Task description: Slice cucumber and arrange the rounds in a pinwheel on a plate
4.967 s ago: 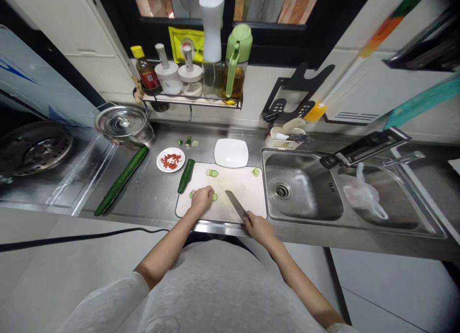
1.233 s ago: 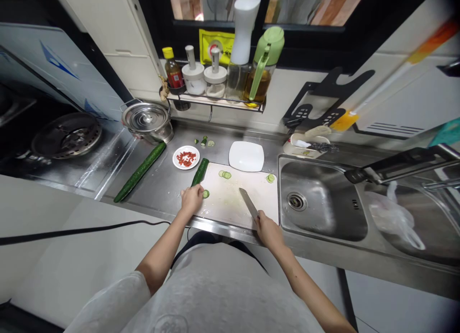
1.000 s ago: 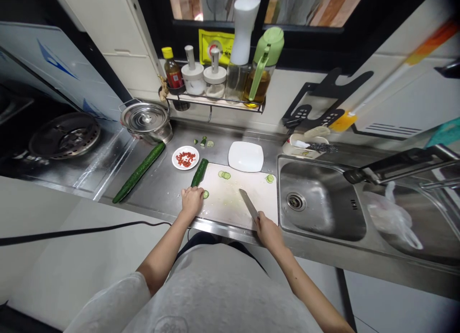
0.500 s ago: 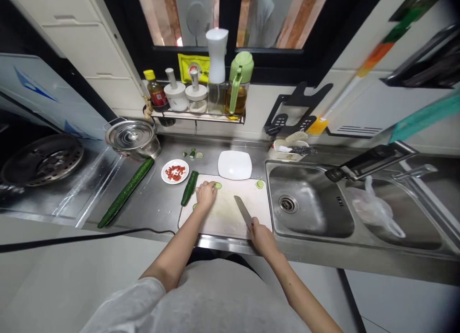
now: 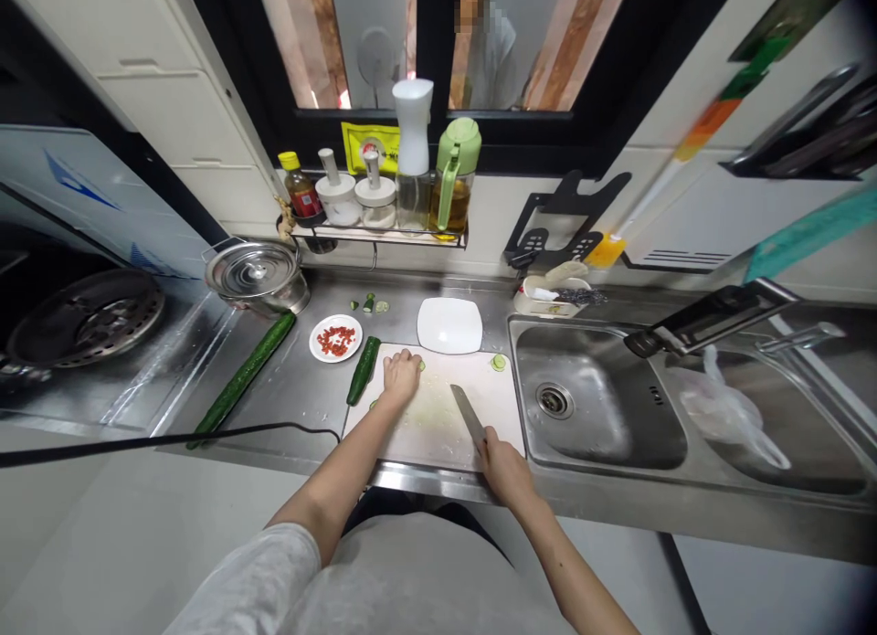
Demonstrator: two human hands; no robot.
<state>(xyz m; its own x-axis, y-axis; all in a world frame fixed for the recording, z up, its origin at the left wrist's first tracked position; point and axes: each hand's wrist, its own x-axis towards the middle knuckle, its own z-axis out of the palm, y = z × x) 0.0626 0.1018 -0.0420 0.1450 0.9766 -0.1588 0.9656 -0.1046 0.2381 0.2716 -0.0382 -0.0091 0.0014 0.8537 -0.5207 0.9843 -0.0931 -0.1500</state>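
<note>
My left hand [image 5: 402, 375] is curled over the far left part of the white cutting board [image 5: 438, 443], its fingers closed on a cucumber slice [image 5: 422, 365] that is mostly hidden. Low on the right, my right hand [image 5: 507, 469] grips a kitchen knife [image 5: 469, 416] by the handle, the blade angled away over the board. A cut length of cucumber [image 5: 364, 370] lies at the board's left edge. Some cucumber slices [image 5: 499, 363] rest at the far right corner, and another bit peeks out beside my left wrist.
Beyond the board sits a white square plate [image 5: 449, 324]; left of it, a small plate of chopped red pieces [image 5: 336, 339]. A whole cucumber [image 5: 243, 379] and a lidded steel pot [image 5: 257, 274] stand further left. The sink [image 5: 596, 397] borders the board's right side.
My left fingers have drawn in over the cucumber slice, covering more of it. The knife stays in my right hand at nearly the same spot. The camera view has tilted up slightly.
</note>
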